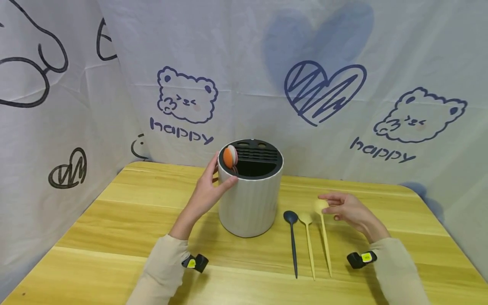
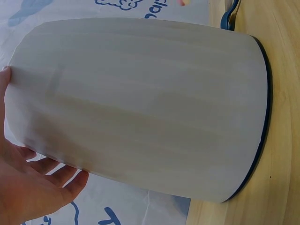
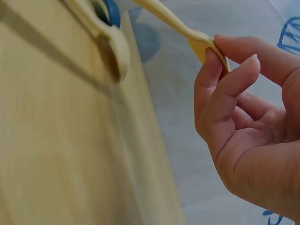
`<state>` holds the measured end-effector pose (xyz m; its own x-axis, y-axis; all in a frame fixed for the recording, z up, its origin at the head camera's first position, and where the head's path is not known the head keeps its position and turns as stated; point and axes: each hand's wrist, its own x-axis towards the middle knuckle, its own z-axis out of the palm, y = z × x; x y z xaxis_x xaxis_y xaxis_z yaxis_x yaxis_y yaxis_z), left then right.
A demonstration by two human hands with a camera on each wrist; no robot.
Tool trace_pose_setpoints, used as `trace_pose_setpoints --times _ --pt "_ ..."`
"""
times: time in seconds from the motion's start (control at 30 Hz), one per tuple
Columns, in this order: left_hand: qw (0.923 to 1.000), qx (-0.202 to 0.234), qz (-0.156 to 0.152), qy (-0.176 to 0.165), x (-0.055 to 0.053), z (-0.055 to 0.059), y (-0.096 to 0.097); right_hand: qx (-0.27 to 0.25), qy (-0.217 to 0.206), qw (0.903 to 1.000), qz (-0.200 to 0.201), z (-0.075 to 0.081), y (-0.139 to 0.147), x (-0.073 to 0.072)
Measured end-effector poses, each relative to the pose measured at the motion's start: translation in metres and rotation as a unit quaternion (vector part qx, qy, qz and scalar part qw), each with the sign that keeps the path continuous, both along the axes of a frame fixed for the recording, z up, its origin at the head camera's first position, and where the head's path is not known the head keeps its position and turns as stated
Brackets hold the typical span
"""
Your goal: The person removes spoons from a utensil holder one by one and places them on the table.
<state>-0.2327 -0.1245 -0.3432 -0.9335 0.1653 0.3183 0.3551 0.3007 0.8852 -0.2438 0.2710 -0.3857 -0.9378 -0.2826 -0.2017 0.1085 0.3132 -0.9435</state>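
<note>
A white ribbed utensil holder with a black slotted top stands upright on the table. My left hand grips its upper left side, thumb near the front rim and fingers around the far side. In the left wrist view, the holder's wall fills most of the picture. My right hand pinches a pale yellow spoon by its bowl, the handle pointing towards me. In the right wrist view, the fingertips are at the bowl's edge. Left of it lie another yellow spoon and a dark blue spoon.
Orange and pale rounded heads, like spoon bowls, stick up from the holder's left side. The wooden table ends at a white printed cloth hanging behind it.
</note>
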Motion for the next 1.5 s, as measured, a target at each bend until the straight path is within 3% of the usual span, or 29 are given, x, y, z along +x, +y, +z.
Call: trace_pose_setpoints --times 0.23,0.6,1.0,1.5 --pt "1.0 0.001 -0.003 -0.002 0.0 0.0 0.0 -0.016 -0.034 0.9993 0.0 -0.011 0.011 -0.002" --pt "1.0 -0.005 -0.001 -0.006 -0.001 0.001 0.001 -0.029 -0.045 0.9985 0.015 -0.022 0.021 -0.005" --pt "1.0 -0.002 0.001 -0.007 0.001 0.002 0.001 0.015 -0.036 0.9989 0.026 -0.034 0.027 -0.01" --pt "1.0 -0.003 0.001 -0.006 0.001 0.001 0.001 0.047 -0.031 0.9983 0.017 -0.037 0.021 -0.009"
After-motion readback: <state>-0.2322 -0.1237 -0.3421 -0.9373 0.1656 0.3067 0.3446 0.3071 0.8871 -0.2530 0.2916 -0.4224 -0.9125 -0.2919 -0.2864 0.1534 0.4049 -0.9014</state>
